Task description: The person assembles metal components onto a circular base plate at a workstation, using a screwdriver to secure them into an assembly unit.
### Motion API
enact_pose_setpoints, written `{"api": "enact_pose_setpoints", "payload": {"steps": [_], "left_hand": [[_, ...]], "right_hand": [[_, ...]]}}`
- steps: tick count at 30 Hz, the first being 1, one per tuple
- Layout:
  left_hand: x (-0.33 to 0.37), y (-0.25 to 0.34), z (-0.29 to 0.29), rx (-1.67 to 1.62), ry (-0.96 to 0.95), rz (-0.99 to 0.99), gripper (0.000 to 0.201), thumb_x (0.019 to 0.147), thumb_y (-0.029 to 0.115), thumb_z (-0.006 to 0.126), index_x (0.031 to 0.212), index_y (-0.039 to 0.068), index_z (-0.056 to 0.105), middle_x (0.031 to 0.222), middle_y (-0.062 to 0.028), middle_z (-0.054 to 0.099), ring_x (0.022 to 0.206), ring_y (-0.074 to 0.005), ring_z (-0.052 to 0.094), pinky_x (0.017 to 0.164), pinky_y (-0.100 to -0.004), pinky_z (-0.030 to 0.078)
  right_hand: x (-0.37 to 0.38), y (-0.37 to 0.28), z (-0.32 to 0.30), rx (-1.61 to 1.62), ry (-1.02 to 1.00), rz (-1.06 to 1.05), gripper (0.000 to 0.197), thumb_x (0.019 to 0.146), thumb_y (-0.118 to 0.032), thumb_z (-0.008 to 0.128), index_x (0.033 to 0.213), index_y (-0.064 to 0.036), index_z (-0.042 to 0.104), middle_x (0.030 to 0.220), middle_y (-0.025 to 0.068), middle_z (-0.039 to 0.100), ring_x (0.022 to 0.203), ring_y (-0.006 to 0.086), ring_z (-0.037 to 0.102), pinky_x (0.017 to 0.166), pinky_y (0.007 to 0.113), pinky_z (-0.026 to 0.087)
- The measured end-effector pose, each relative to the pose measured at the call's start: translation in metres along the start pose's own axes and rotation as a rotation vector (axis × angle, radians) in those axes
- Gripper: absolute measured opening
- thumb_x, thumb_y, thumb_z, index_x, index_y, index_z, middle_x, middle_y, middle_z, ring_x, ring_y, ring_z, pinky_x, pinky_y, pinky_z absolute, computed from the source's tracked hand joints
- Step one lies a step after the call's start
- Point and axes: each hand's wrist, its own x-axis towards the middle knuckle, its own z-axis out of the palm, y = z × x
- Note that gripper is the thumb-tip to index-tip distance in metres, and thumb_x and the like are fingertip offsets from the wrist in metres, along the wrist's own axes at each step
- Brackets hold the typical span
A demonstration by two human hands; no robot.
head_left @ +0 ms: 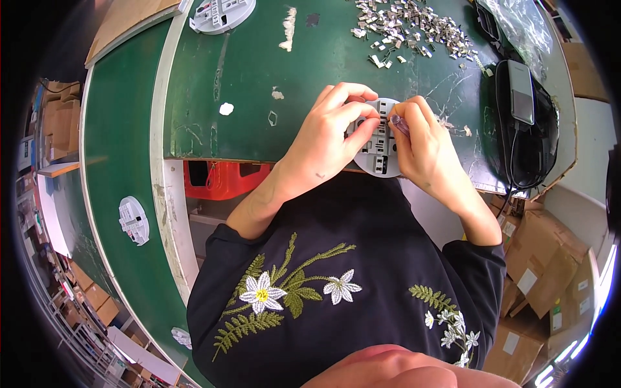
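Note:
A round light-grey plastic base (381, 168) with raised slots and small metal parts lies at the near edge of the green table, between my hands. My left hand (336, 132) is over its left side, thumb and forefinger pinched together; whatever is between the tips is hidden. My right hand (424, 142) is closed around a tool with a clear purplish handle (400, 125), like a screwdriver's, at the base's right side. The tool's working end is hidden from me.
Small metal clips (414, 29) lie heaped at the far side. A grey power bank (521, 92) with a cable rests on a black case (550, 129) at right. Another round base (220, 14) sits far left; one more (134, 221) lies on the left-hand green surface. A red stool (223, 181) stands below.

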Motion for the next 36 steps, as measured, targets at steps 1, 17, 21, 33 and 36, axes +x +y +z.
{"api": "enact_pose_setpoints", "payload": {"steps": [1,17,21,33,36], "left_hand": [[0.000,-0.001,0.000,-0.001,0.005,0.004,0.008,0.086,0.000,0.068,0.094,-0.002,0.068,0.118,-0.0074,0.061,0.099,-0.0185,0.057,0.084,-0.0279,0.048],[-0.006,-0.004,0.003,-0.053,0.029,0.033,0.009,0.087,0.000,0.066,0.095,-0.002,0.067,0.116,-0.0077,0.061,0.097,-0.0187,0.057,0.082,-0.0273,0.047],[-0.006,-0.004,0.003,-0.070,0.026,0.029,0.009,0.087,0.000,0.067,0.095,-0.002,0.067,0.115,-0.0074,0.061,0.097,-0.0183,0.056,0.081,-0.0271,0.047],[-0.008,-0.003,0.005,-0.076,0.054,0.013,0.008,0.087,0.000,0.067,0.095,-0.001,0.068,0.114,-0.0063,0.062,0.094,-0.0170,0.055,0.079,-0.0268,0.046],[-0.008,-0.004,0.005,-0.066,0.049,0.023,0.008,0.087,0.000,0.067,0.095,-0.001,0.068,0.114,-0.0063,0.062,0.094,-0.0172,0.055,0.079,-0.0270,0.046]], "right_hand": [[0.000,0.000,0.000,-0.015,-0.003,-0.005,0.016,0.086,0.009,0.057,0.100,0.0013,0.053,0.092,0.0128,0.055,0.064,0.0270,0.053,0.060,0.035,0.047],[-0.003,-0.021,0.004,-0.552,-0.141,-0.098,0.030,0.079,0.010,0.060,0.107,0.0021,0.053,0.096,0.0130,0.054,0.056,0.0271,0.056,0.048,0.038,0.049],[-0.007,-0.019,0.010,-0.537,-0.133,-0.045,0.033,0.077,0.011,0.061,0.108,0.0021,0.053,0.097,0.0127,0.055,0.058,0.0278,0.057,0.050,0.037,0.050],[-0.005,-0.014,-0.004,-0.182,-0.099,-0.066,0.034,0.075,0.010,0.063,0.107,0.0017,0.055,0.098,0.0132,0.056,0.064,0.0301,0.058,0.060,0.038,0.051],[-0.006,-0.012,-0.002,-0.189,-0.104,-0.050,0.033,0.075,0.011,0.062,0.106,0.0014,0.055,0.098,0.0133,0.057,0.065,0.0309,0.058,0.062,0.039,0.051]]}}
